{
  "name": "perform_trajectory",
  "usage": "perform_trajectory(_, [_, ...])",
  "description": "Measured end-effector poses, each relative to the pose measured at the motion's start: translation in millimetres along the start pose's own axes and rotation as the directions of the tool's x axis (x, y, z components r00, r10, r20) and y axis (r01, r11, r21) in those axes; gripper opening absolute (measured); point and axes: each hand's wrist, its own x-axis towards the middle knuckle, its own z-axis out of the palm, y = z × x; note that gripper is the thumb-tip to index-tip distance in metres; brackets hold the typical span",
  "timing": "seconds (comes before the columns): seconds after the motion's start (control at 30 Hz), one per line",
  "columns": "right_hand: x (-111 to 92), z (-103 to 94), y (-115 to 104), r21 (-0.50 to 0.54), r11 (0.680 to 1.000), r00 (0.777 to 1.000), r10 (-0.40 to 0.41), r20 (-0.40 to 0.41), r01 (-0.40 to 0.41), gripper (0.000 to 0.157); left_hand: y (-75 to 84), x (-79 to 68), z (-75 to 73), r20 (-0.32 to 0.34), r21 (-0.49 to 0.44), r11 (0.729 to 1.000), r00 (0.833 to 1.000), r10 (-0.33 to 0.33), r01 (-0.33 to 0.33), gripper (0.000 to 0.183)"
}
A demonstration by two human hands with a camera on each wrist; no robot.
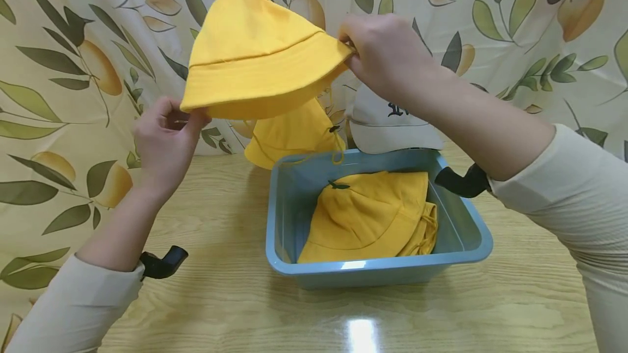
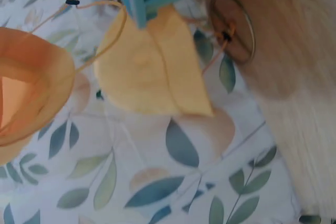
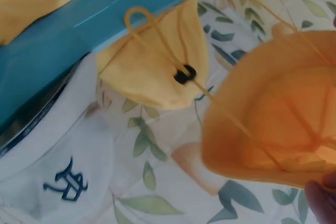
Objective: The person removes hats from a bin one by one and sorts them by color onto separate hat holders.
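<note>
A yellow bucket hat with a green leaf sprig on its crown hangs in the air, brim down and tilted. My left hand pinches the brim at its left end. At the right end, higher up, my right hand grips the brim between thumb and fingers. The right wrist view looks into the hat's hollow, with my fingertips at its edge. A thin yellow chin cord with a black toggle dangles from it. Below stands a blue plastic basin holding a folded yellow hat.
Behind the basin, another yellow hat and a white cap with a dark letter rest against the leaf-patterned curtain. The wooden table extends around the basin. Black wrist mounts stick out from both sleeves.
</note>
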Motion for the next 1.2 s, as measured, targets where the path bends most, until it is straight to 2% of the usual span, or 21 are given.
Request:
perform_trajectory(0.1, [8.7, 8.1, -3.4, 0.024, 1.000, 1.000, -0.008, -0.030, 0.008, 0.012, -2.5, 8.6, -8.6, -0.064, 0.053, 0.996, 0.995, 0.072, -0.069, 0.018])
perform_trajectory(0.23, [21.6, 20.9, -8.2, 0.077, 0.997, 0.998, 0.004, -0.055, 0.000, 0.015, -6.7, 20.8, -20.8, -0.134, 0.163, 0.978, 0.979, 0.156, -0.133, 0.022])
perform_trajectory(0.37, [36.4, 38.5, -12.3, 0.138, 0.990, 0.994, 0.008, -0.113, 0.008, 0.016, -12.7, 33.1, -30.7, -0.204, 0.244, 0.959, 0.959, 0.195, -0.143, 0.032])
perform_trajectory(0.43, [42.3, 48.2, -13.6, 0.154, 0.988, 0.991, 0.011, -0.135, 0.010, 0.016, -17.7, 37.6, -32.9, -0.218, 0.274, 0.951, 0.954, 0.207, -0.143, 0.034])
perform_trajectory(0.5, [46.8, 57.7, -13.9, 0.159, 0.987, 0.992, 0.023, -0.123, -0.003, 0.015, -25.1, 39.3, -33.6, -0.212, 0.315, 0.938, 0.953, 0.217, -0.144, 0.033])
perform_trajectory(0.73, [52.7, 90.1, -2.4, 0.160, 0.980, 0.992, 0.123, -0.001, -0.122, 0.016, -54.2, 39.5, -20.7, -0.079, 0.435, 0.882, 0.968, 0.238, -0.182, 0.016])
perform_trajectory(0.87, [49.0, 105.2, 12.6, 0.148, 0.973, 0.984, 0.175, 0.039, -0.179, 0.015, -67.9, 38.7, -3.0, -0.016, 0.440, 0.877, 0.975, 0.221, -0.192, 0.009])
perform_trajectory(1.0, [41.8, 116.0, 25.3, 0.120, 0.966, 0.972, 0.220, 0.088, -0.229, 0.013, -78.8, 37.7, 15.8, 0.014, 0.434, 0.877, 0.975, 0.221, -0.205, 0.007])
perform_trajectory(1.17, [29.3, 124.3, 36.8, 0.076, 0.958, 0.952, 0.264, 0.157, -0.278, 0.013, -92.9, 32.7, 33.4, 0.126, 0.434, 0.868, 0.970, 0.207, -0.241, 0.010])
perform_trajectory(1.2, [25.7, 126.8, 38.9, 0.057, 0.963, 0.958, 0.252, 0.136, -0.262, 0.013, -95.2, 30.6, 36.5, 0.147, 0.434, 0.866, 0.968, 0.202, -0.247, 0.009])
